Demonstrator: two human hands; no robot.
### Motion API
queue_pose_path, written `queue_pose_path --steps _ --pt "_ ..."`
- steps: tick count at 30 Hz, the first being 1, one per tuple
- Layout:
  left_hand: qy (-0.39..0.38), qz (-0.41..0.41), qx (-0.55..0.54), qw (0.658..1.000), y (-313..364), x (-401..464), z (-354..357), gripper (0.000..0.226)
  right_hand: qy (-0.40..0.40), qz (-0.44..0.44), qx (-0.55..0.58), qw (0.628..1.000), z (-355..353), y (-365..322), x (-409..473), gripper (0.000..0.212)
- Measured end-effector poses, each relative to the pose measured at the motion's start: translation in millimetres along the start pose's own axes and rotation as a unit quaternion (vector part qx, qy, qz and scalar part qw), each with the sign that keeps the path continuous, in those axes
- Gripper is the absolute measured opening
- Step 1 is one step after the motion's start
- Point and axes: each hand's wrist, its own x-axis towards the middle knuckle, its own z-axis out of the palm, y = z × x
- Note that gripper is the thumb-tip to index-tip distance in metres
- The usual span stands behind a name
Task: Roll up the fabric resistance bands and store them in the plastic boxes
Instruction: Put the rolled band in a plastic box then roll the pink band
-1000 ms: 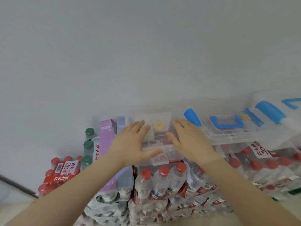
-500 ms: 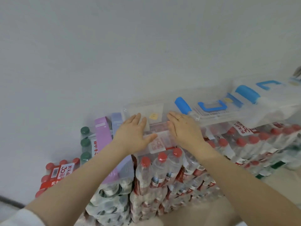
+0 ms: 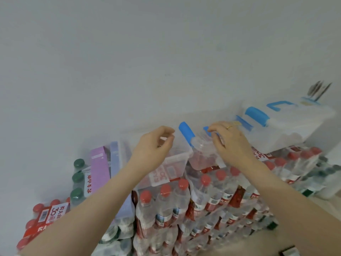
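Centre frame, left hand (image 3: 154, 145) hovers curled, holding nothing, over the clear plastic box (image 3: 177, 159); right hand (image 3: 230, 143) looks the same, can't tell for sure. Grab both box ends evenly. No bands visible.

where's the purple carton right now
In the head view the purple carton stands left of centre against the wall, between the green-capped bottles on its left and the clear plastic box under the left hand.
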Motion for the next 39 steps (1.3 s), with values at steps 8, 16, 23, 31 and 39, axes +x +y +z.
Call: queue_pose_path --steps 8,16,23,31,39 --pt "0.024 -0.109 0.1 0.989 24 61 74 0.033 -0.194 -0.091 -0.024 0.977 4 76 30 0.047" --pt "0.097 -0.179 0.239 0.949 25 70 108 0.035 -0.281 -0.244 -0.023 0.928 3 93 45 0.052" --pt "0.124 -0.236 0.231 0.936 33 69 109 0.035 -0.268 -0.274 -0.087 0.919 10 93 37 0.063" --pt "0.12 -0.242 0.271 0.924 37 78 107 0.019 -0.192 -0.279 -0.099 0.936 26 101 28 0.057" --pt "0.107 -0.167 0.178 0.964 22 68 112 0.039 -0.174 -0.22 -0.057 0.958 14 114 25 0.059"
